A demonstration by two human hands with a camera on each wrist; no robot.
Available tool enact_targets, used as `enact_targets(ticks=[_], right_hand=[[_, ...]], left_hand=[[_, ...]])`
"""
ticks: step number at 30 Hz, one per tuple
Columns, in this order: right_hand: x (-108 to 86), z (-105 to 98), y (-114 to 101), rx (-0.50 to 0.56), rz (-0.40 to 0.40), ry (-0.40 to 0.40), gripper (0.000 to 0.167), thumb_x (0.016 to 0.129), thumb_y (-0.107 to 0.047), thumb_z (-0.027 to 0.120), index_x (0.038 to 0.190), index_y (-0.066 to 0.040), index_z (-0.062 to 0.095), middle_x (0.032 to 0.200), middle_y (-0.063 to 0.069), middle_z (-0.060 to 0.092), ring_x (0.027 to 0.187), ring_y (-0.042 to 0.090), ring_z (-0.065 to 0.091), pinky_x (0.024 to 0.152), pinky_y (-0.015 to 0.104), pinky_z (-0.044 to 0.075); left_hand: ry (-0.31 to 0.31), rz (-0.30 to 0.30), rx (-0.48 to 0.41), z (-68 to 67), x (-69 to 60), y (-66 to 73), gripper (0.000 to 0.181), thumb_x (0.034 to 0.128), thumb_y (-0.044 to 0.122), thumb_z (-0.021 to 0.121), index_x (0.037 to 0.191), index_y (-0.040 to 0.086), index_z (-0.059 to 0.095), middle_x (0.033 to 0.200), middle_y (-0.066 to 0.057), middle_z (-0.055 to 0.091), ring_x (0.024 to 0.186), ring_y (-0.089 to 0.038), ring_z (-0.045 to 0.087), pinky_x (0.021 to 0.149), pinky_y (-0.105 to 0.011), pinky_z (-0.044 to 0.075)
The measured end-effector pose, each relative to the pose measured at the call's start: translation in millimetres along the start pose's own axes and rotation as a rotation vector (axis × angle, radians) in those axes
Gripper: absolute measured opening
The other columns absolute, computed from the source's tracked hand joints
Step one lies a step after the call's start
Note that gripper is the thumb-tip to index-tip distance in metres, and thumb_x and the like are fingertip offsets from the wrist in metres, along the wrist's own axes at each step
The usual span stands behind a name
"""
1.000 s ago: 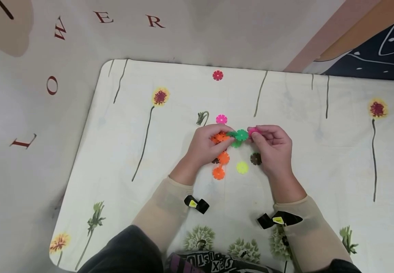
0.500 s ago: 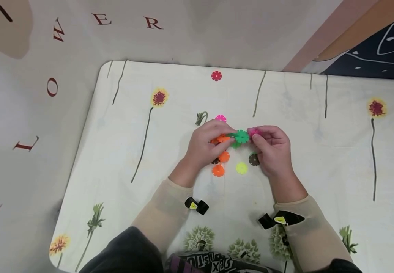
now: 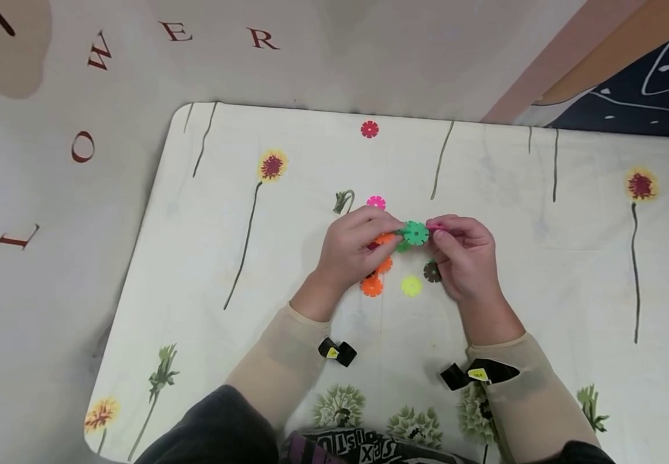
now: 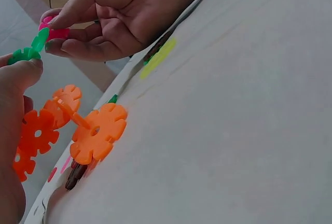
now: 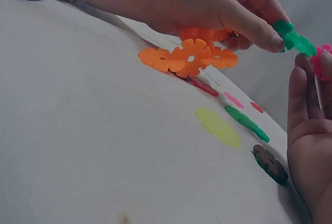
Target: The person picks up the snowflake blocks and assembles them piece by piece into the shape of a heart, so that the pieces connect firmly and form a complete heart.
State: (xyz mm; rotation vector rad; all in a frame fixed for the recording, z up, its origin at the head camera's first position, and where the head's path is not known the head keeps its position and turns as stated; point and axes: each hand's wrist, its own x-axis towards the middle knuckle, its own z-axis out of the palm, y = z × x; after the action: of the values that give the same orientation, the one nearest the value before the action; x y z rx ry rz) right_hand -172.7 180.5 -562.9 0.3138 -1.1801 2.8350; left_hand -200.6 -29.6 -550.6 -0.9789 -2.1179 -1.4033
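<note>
My left hand (image 3: 350, 250) pinches a green notched disc between thumb and fingers; a second green disc (image 3: 416, 233) is joined to it at an angle. Linked orange discs (image 4: 98, 133) hang beneath the left palm, partly hidden by the hand. My right hand (image 3: 469, 261) pinches a pink disc (image 4: 54, 29) by thumb and fingertips. In the left wrist view the pink disc meets the edge of the second green one (image 4: 40, 39); whether they are locked together I cannot tell.
On the flower-print cloth lie a yellow disc (image 3: 411, 286), a dark brown disc (image 3: 432, 271), a pink disc (image 3: 376, 202), a green disc (image 5: 247, 123) and, farther back, a red disc (image 3: 369, 129). Beyond the table's far edge is a lettered grey surface.
The green disc between my hands has shifted slightly right and faces the head camera more. The pink disc in my right hand has turned nearly edge-on. The hanging orange discs have moved a little.
</note>
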Motion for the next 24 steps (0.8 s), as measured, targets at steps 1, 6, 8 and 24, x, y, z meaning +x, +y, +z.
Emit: enact_targets(ticks=[1,6,8,24], right_hand=[[0.1,0.4,-0.4,0.006,0.001,0.006,0.017,0.095,0.016,0.069,0.108,0.008,0.076,0.107,0.017,0.079,0.092,0.019,0.077,0.077,0.027,0.062],[2.0,2.8,-1.9,0.031,-0.009,0.052,0.015,0.095,0.016,0.069,0.107,0.009,0.074,0.103,0.019,0.079,0.088,0.023,0.078,0.077,0.031,0.064],[2.5,3.3,-2.4,0.036,-0.011,0.068,0.014,0.095,0.017,0.068,0.105,0.01,0.073,0.102,0.02,0.078,0.086,0.025,0.079,0.077,0.033,0.064],[-1.1,8.7,-1.9,-0.27,0.008,0.175,0.015,0.092,0.017,0.073,0.104,0.009,0.077,0.098,0.014,0.08,0.078,0.017,0.079,0.074,0.031,0.064]], left_hand=[[0.0,0.001,-0.001,0.0,0.1,0.1,0.016,0.0871,0.001,0.085,0.103,-0.001,0.081,0.099,-0.012,0.076,0.091,-0.022,0.071,0.081,-0.024,0.059],[0.026,-0.018,0.005,-0.1,-0.6,-1.3,0.016,0.0869,0.001,0.084,0.102,-0.001,0.081,0.099,-0.012,0.075,0.091,-0.022,0.071,0.076,-0.024,0.058],[0.037,-0.031,0.006,0.2,-1.7,-2.9,0.016,0.0868,0.0,0.084,0.102,-0.001,0.081,0.099,-0.012,0.075,0.09,-0.023,0.07,0.074,-0.024,0.058],[-0.009,-0.082,-0.013,-0.2,-2.1,-3.3,0.016,0.088,0.003,0.084,0.104,0.0,0.081,0.101,-0.01,0.076,0.093,-0.021,0.071,0.081,-0.024,0.059]])
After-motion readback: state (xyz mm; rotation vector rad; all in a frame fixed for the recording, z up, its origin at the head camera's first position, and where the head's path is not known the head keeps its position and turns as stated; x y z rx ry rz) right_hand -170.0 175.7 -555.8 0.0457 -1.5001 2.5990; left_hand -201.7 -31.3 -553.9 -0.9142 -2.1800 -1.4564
